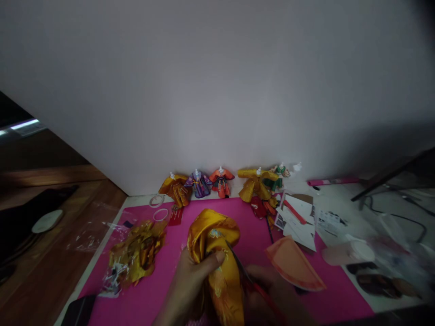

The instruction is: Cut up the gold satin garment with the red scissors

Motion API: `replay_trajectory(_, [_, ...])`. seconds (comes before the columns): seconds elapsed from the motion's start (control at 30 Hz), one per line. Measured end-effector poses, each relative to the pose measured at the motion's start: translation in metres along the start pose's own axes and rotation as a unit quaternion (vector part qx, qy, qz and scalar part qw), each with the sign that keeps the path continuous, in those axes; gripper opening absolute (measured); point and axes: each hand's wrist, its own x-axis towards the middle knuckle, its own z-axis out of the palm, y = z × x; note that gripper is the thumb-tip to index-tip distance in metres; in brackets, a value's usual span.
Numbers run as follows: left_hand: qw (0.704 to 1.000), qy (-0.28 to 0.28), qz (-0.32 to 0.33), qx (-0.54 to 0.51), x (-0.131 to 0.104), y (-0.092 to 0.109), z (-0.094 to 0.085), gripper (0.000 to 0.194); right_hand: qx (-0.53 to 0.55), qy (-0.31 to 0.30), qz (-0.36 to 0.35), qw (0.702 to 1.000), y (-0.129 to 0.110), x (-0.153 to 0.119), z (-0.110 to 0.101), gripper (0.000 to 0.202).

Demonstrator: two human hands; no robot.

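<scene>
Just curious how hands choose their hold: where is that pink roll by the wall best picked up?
I'd pinch the pink roll at its middle, from above, gripping across it: it lies flat, long and thin, along the wall.

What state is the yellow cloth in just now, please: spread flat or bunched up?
Bunched up: the yellow cloth curves over in folds above the left hand.

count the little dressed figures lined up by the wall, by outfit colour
gold outfits: 2
purple outfit: 1
orange outfit: 1
green outfit: 1
total: 5
</scene>
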Motion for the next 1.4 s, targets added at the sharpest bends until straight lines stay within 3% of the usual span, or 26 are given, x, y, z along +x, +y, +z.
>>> replay_trajectory(0.17, [1.000, 0.001, 0.009, 0.003, 0.002, -0.002, -0.003, 0.034, 0.031, -0.029, -0.005, 0.999, -0.001, 0.002, 0.004, 0.076])
replay_trajectory(0.4, [1.000, 0.015, 0.011, 0.016, 0.001, -0.005, -0.005, 0.037, 0.004, -0.041, -0.019, 0.999, -0.013, -0.005, 0.000, 0.064])
replay_trajectory(0.6, [1.000, 0.006, 0.003, 0.027, 0.001, -0.004, -0.007, 0.034, 0.006, -0.040, 0.007, 0.999, 0.012, 0.006, -0.003, 0.069])
replay_trajectory(0.8, [0.999, -0.010, 0.008, 0.030, 0.000, -0.001, -0.006, 0.035, -0.017, -0.033, 0.004, 0.999, 0.030, 0.006, -0.014, 0.048])
replay_trajectory(1.0, [0.999, -0.005, 0.008, 0.036, 0.000, 0.001, -0.004, 0.036, -0.008, -0.037, -0.026, 0.999, 0.022, 0.002, -0.012, 0.055])
replay_trajectory(1.23, [0.999, 0.006, 0.018, 0.028, 0.000, 0.001, -0.004, 0.037, -0.020, -0.002, -0.012, 1.000, 0.009, -0.002, -0.005, 0.055])
replay_trajectory(1.4, [0.999, 0.021, 0.019, 0.024, 0.002, -0.002, -0.006, 0.038, -0.025, 0.034, 0.002, 0.999, 0.011, -0.001, -0.007, 0.034])
